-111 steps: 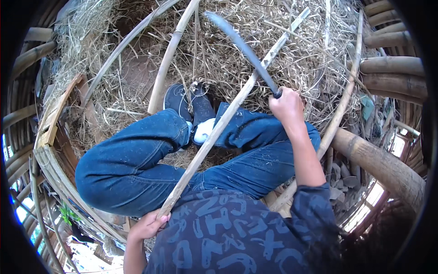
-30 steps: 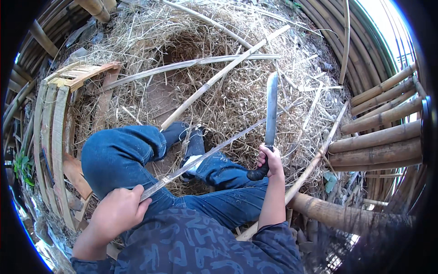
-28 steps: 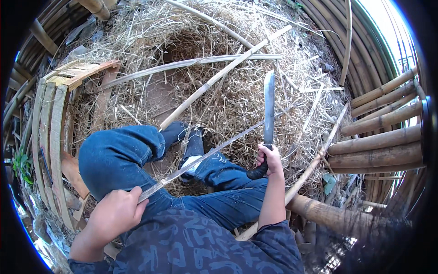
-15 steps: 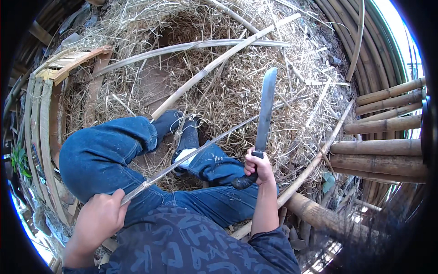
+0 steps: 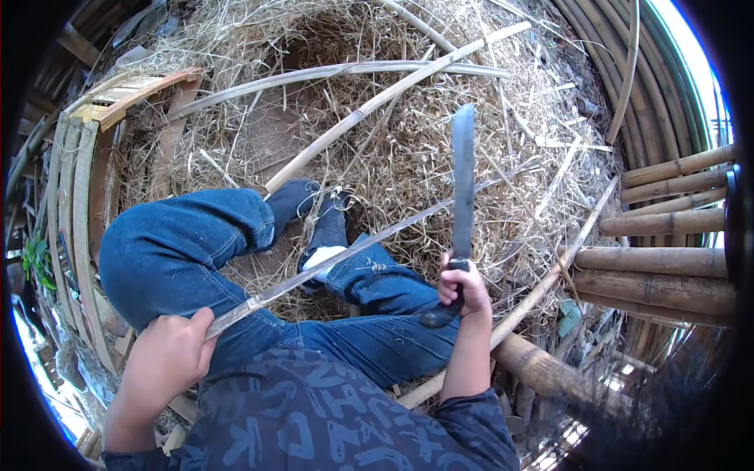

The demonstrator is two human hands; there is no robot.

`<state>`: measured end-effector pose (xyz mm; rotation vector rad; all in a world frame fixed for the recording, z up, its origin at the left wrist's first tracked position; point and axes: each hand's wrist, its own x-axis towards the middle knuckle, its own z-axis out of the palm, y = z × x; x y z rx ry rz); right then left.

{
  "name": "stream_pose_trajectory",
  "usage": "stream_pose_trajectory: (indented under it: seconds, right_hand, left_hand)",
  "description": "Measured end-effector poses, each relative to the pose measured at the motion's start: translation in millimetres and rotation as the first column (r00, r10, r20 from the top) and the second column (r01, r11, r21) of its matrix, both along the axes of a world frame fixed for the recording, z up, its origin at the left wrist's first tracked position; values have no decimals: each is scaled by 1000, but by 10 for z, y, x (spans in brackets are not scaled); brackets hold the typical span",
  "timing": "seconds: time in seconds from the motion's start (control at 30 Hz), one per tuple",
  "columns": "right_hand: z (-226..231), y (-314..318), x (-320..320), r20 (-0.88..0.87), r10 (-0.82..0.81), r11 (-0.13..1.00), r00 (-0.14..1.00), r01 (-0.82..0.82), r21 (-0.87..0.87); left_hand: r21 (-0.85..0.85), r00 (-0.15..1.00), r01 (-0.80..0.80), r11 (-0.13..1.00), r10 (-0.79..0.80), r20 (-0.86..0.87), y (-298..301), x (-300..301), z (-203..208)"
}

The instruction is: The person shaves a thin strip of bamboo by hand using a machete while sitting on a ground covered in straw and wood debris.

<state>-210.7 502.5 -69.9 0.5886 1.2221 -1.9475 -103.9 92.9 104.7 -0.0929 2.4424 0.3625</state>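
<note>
Fingers of the right hand (image 5: 469, 289) grip a knife (image 5: 463, 173) pointing toward twelve o'clock; left hand (image 5: 170, 353) clasps a stick (image 5: 290, 284) slanting toward two o'clock.

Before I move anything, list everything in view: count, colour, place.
Machete: one, grey with black handle, right of centre
Bamboo strip: one, pale, slanting across centre
Shavings: uncounted, tan, upper half
Loose bamboo lengths: several, pale, upper centre
Slatted wooden frame: one, tan, left
Bamboo poles: several, brown, right
Plant: one, green, far left
Shoes: two, dark, centre
Jeans: one pair, blue, centre
Shirt: one, dark patterned, bottom
Left hand: one, bare, holding the bamboo strip
Right hand: one, bare, holding the machete
</note>
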Motion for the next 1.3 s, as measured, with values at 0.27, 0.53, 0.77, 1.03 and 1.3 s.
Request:
stream_pose_trajectory:
  seconds: [0.27, 0.53, 0.77, 1.03, 1.3]
  right_hand:
    - [-121, -81, 78, 18, -27, 999, 999, 28, -35]
    - [-128, -50, 72, 65, -6, 999, 998, 9, -49]
    - [-170, 5, 26, 55, -159, 986, 986, 161, -49]
    - [-175, 135, 28, 83, -156, 978, 984, 165, -124]
    - [-211, 156, 85, 112, -147, 965, 983, 167, -201]
  left_hand:
    - [-18, 999, -42, 999, 42, 4, 53, -29, 7]
    - [-45, 997, -69, 997, 71, 43, 86, -61, 18]
    - [-41, 998, -42, 998, 44, 43, 79, -98, 6]
    - [-70, 997, -33, 997, 38, 65, 47, -74, -12]
    - [-69, 997, -26, 997, 30, 66, 74, -79, -11]
